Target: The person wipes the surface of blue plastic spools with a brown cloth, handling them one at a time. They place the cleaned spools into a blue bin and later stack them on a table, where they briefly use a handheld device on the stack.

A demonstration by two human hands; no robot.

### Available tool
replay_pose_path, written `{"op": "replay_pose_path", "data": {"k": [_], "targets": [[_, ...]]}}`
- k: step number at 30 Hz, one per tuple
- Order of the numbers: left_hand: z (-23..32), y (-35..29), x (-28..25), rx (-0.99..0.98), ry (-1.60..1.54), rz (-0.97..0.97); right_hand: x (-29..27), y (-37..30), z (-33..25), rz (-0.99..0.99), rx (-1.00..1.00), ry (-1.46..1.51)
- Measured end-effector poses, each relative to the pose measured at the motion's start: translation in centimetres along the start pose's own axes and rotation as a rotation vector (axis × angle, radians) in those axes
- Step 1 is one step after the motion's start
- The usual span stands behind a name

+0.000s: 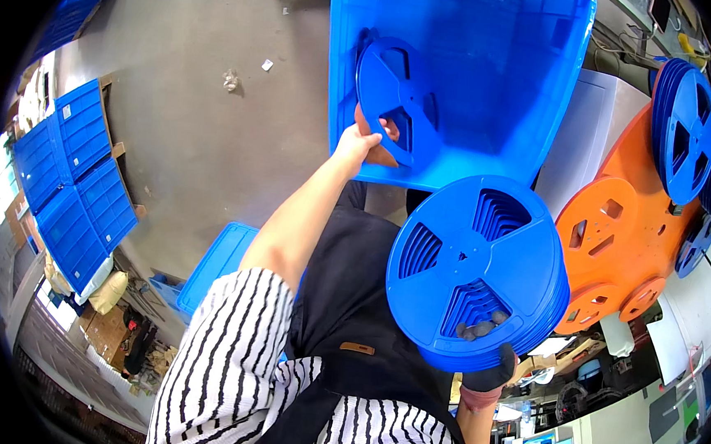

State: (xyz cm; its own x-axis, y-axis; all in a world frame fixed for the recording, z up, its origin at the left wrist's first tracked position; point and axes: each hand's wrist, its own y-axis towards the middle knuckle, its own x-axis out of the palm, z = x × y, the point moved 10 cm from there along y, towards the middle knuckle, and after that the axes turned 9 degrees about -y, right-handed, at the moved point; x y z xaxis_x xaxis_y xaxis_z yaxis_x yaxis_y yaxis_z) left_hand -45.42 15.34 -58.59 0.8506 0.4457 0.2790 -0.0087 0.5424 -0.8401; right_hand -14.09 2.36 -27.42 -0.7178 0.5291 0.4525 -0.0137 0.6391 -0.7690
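Observation:
Inside a large blue plastic bin (505,84) at the top of the head view, a blue plastic reel (388,92) with cut-out windows stands tilted near the left wall. My bare left hand (361,146) grips its near lower rim, with fingers showing through a window. Against my right side rests a thick stack of blue reels (485,256). My right hand (488,371), in a dark glove with a pinkish cuff, supports the stack from below. Its grey fingertips show through the lower window of the reels.
To the right stands an orange panel with orange discs (599,218), and another stack of blue reels (685,134) in front of it. A blue lid-like panel (214,266) is left of me. Folded blue crates (78,186) stand farther left. Small scraps (232,80) lie on the floor.

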Motion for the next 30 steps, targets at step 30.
{"op": "replay_pose_path", "data": {"k": [30], "targets": [[0.4, -21.4, 22.4, 0.556, 1.277, -0.715, -1.7, 0.5, -0.4, -0.071, -0.047, 0.484]]}}
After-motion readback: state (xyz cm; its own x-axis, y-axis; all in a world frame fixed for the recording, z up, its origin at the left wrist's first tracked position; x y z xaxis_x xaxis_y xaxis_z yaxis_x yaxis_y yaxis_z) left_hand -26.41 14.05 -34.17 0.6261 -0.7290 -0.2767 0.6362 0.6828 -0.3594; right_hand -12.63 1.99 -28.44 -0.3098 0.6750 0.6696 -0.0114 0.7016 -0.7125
